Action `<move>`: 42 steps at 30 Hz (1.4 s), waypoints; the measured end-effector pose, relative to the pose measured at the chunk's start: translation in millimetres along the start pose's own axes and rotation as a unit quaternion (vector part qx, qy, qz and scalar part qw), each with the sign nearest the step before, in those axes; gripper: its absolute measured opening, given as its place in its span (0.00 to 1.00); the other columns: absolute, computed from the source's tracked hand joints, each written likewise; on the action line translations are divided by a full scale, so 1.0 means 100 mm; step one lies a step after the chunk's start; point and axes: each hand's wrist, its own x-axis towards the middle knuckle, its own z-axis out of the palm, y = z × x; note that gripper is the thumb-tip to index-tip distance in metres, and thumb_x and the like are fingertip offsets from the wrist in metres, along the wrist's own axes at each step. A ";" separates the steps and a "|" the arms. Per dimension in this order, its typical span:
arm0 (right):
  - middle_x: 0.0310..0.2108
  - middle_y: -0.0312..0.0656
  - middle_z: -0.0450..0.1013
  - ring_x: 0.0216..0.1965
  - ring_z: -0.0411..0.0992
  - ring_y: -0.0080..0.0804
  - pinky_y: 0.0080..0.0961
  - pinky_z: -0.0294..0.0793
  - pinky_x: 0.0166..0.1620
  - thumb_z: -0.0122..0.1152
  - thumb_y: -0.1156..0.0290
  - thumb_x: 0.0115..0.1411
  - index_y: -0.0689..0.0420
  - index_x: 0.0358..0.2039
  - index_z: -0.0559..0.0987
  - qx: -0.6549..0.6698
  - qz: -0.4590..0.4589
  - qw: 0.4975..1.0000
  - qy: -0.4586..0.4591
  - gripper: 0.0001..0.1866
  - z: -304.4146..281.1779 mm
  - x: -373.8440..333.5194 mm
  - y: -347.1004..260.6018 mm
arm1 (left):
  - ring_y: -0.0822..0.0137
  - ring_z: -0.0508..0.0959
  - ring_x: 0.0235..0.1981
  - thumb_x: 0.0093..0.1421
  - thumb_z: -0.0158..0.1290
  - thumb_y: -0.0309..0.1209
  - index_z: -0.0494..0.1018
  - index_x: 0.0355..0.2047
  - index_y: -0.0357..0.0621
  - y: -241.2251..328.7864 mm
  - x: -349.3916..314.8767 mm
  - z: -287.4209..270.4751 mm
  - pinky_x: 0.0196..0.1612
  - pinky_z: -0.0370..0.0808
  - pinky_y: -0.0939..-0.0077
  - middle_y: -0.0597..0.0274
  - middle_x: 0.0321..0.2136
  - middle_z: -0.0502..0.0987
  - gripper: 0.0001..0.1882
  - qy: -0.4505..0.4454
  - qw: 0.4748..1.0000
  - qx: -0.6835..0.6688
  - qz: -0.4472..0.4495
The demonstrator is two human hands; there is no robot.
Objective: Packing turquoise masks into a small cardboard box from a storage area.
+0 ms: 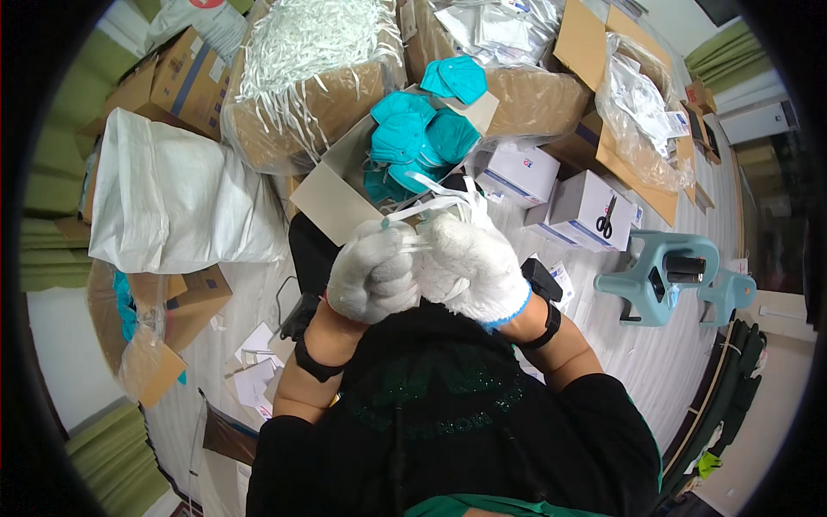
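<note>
My left hand (372,274), in a white knit glove, is closed in a fist. Beside it my right hand (469,269), gloved the same way with a blue cuff edge, is closed too. Several narrow white straps (448,200) rise out of the two hands, and a short stretch of strap spans the gap between them. Which strap ends each hand grips is partly hidden by the gloves. Just beyond the hands, an open carton (338,191) holds a heap of teal face masks (413,138).
A wrapped carton heaped with white strips (314,43) stands at the far left, a white woven sack (177,194) nearer. White boxes (586,211) carry black scissors (606,217). Blue-green stools (646,276) are at right. An open carton with a plastic liner (642,112) stands far right.
</note>
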 end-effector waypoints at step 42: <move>0.45 0.35 0.71 0.46 0.69 0.30 0.31 0.71 0.48 0.52 0.48 0.66 0.52 0.54 0.70 0.108 0.004 0.992 0.057 0.25 -0.96 1.39 0.67 | 0.44 0.76 0.46 0.67 0.43 0.51 0.71 0.47 0.33 -0.01 0.99 -1.49 0.48 0.72 0.55 0.40 0.40 0.78 0.29 0.427 0.699 0.567 0.089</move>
